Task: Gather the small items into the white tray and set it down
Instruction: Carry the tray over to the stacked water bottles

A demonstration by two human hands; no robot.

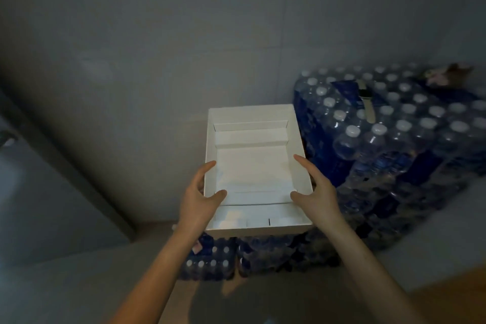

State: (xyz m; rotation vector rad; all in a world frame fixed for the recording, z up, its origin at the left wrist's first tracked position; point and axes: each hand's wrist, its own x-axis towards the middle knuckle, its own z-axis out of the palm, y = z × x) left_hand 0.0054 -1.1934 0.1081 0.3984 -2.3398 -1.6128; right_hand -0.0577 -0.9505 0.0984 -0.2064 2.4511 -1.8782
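Observation:
A white cardboard tray (299,137) is held in front of me over shrink-wrapped water bottle packs. Its inside shows only white folded card inserts. My left hand (200,197) grips the tray's left wall, thumb over the rim and inside. My right hand (315,189) grips the right wall the same way, thumb inside. On top of the tall bottle stack to the right lies a wristwatch (366,98) with a pale strap, and a small pinkish item (444,75) sits at the far right, too blurred to identify.
A tall stack of bottle packs (394,139) fills the right side. A lower pack (210,260) sits under the tray. A grey wall is behind, and a dark panel edge (65,166) runs down the left. Wooden floor (452,294) shows at the lower right.

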